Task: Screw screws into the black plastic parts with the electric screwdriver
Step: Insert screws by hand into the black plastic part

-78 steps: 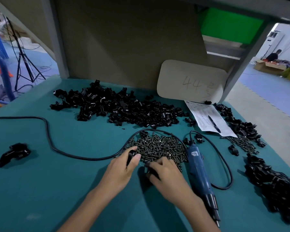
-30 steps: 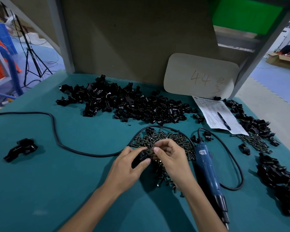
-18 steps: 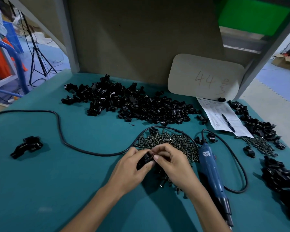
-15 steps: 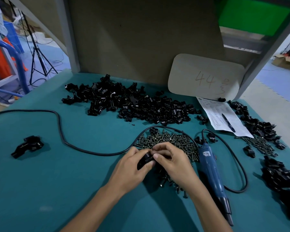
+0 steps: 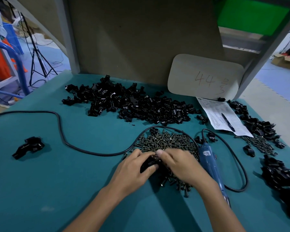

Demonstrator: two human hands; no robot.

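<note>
Small black plastic part (image 5: 148, 163) sits in the left hand (image 5: 134, 170), thumb under and fingers curled over, grasping it just above the near edge of the pile of dark metal screws (image 5: 166, 142). The part is mostly covered; its long axis seems to run near-left to far-right. Right hand (image 5: 180, 163) is motion-blurred, with its fingers (image 5: 159, 152) bunched at the top of the part. Cannot tell if they pinch a screw, the part or nothing. Blue electric screwdriver (image 5: 211, 163) lies flat on the teal desk (image 5: 57, 181), just right of the right hand and touching the screw pile's right edge. Its long axis runs far to near and slightly rightward, bit end pointing to the near edge, cord end pointing away. Black power cable (image 5: 62, 131) snakes in from the left edge, curves round the far side of the screws and loops right of the screwdriver. Big heap of loose black plastic parts (image 5: 132, 104) lies further back, with more black parts (image 5: 281, 178) along the right edge. Lone larger black plastic piece (image 5: 28, 146) is well apart on the left. Beige rounded board marked "44" (image 5: 204, 77) leans on the back panel, with a printed paper sheet (image 5: 218, 113) and dark pen (image 5: 228, 122) below it.
</note>
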